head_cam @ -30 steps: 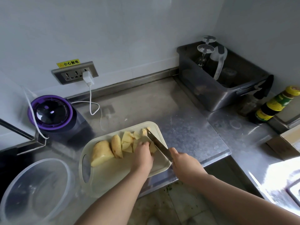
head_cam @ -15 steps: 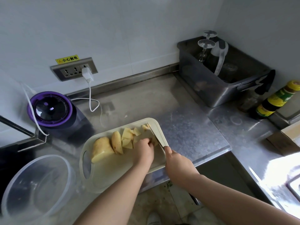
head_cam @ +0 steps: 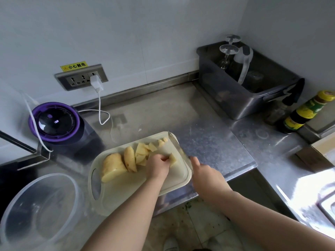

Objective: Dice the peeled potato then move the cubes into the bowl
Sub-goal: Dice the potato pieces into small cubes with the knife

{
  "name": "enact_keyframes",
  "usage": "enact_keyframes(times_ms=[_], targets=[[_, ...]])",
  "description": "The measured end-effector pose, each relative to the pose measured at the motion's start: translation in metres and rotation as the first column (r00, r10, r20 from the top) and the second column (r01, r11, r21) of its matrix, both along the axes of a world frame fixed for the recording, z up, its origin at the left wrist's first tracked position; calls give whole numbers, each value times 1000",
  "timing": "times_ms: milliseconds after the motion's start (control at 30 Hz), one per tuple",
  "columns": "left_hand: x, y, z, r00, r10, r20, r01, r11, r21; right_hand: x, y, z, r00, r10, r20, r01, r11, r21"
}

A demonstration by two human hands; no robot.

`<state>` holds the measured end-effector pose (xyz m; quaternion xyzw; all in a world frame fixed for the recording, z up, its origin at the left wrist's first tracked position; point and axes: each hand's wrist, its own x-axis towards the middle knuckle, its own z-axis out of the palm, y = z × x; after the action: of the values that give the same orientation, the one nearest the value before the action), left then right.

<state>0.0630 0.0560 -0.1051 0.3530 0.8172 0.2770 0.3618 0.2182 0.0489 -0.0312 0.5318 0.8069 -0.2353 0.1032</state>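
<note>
One steel counter [head_cam: 208, 127] carries a clear bowl [head_cam: 39, 211] at 8 o'clock from the cream cutting board [head_cam: 126, 189]. The potato [head_cam: 112, 164] lies on the board in chunks, from 9 to 1 o'clock. The left hand [head_cam: 157, 168] pinches one piece [head_cam: 173, 159]; the right hand [head_cam: 204, 174] grips the knife [head_cam: 178, 147] along the board's 3 o'clock edge

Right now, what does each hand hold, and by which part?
The left hand pinches a potato piece by its left side on the cutting board. The right hand grips the knife by its handle, which the hand hides.
</note>
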Motion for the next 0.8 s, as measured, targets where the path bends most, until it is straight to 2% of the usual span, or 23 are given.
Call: enact_keyframes(times_ms=[167,800], targets=[[2,2,-1,997,72,34,-73,997,15,-10,-17,5,992,110,58,-113,992,57],[3,4,3,994,102,36,-100,994,-49,-21,-21,-14,996,46,72,-43,998,-37]])
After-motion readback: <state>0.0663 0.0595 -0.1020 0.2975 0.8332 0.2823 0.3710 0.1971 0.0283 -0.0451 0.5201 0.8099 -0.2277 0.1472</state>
